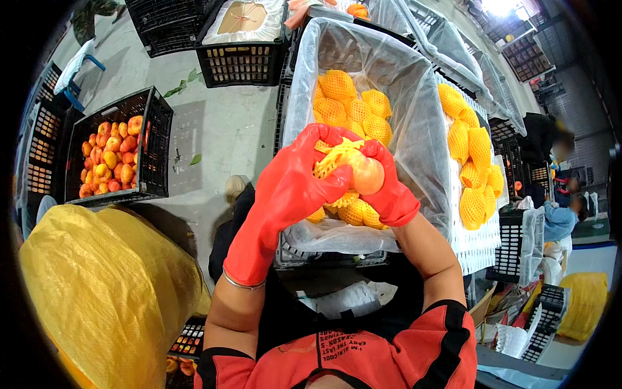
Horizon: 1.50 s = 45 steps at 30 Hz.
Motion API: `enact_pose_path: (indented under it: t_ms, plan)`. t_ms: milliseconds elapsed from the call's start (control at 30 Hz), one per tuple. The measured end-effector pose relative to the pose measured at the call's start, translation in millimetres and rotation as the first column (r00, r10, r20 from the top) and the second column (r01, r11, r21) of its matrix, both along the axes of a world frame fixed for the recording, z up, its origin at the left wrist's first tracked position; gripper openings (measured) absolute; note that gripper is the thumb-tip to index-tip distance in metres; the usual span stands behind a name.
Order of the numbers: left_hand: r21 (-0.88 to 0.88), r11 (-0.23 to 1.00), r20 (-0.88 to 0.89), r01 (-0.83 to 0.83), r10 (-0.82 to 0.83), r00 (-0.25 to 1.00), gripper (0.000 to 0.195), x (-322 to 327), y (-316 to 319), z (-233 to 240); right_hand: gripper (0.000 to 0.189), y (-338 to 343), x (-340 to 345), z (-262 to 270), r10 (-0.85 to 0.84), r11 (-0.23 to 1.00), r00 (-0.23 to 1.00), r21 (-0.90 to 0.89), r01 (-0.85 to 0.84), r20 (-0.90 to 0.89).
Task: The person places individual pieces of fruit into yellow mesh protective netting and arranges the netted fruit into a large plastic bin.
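Both of my hands wear red rubber gloves and meet above a lined crate. My left hand (296, 182) grips a yellow foam fruit net (333, 160), which is bunched and partly covers a peach (368, 175). Fingers of my right hand (393, 194) hold the peach from its other side, and its bare round end shows between the gloves. Below them, the crate's translucent white liner (413, 112) hangs over the rim. Several net-wrapped fruits (359, 111) lie inside the crate, some hidden under my hands.
Yellow foam nets (469, 150) lie on white packing sheets (471, 243) at the right. A black crate of bare peaches (155, 141) stands on the floor at left. Nearby are a large yellow woven sack (107, 287) and a closed-topped black crate (238, 63). People work at far right.
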<state>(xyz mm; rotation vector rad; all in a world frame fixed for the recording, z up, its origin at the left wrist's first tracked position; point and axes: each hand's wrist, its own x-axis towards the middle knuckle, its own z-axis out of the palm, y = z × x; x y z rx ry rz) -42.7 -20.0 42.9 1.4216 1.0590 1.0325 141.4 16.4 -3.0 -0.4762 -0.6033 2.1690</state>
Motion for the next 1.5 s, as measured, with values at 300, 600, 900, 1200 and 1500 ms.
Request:
enact_pose_path:
  t_ms: [300, 600, 900, 1200, 1500]
  plan:
    - [0.024, 1.0, 0.052, -0.015, 0.014, 0.999, 0.037, 3.9, 1.8, -12.2, 0.072, -5.1, -9.2, 2.4, 0.159, 0.987, 0.979, 0.035, -0.156, -0.131]
    - [0.526, 0.844, 0.053, 0.104, -0.154, 0.987, 0.043, 3.5, 1.3, -9.1, 0.075, -2.1, 3.1, 8.5, -0.074, 0.913, 0.946, 0.402, -0.063, 0.316]
    - [0.296, 0.946, 0.052, 0.133, -0.155, 0.987, 0.034, 1.6, -8.7, -5.7, 0.085, 6.3, 7.0, -3.2, 0.16, 0.986, 0.969, 0.068, -0.149, -0.189]
    - [0.194, 0.981, 0.614, 0.009, -0.128, 0.779, 0.03, 17.5, -3.0, -16.6, 0.079, -14.6, 1.3, 30.3, -0.023, 0.986, 0.999, 0.167, 0.018, 0.029]
    - [0.538, 0.842, 0.106, -0.04, -0.021, 0.994, 0.037, 21.5, -1.8, -2.5, 0.069, -6.3, 3.6, 30.4, -0.133, 0.984, 0.99, 0.112, 0.136, -0.036]
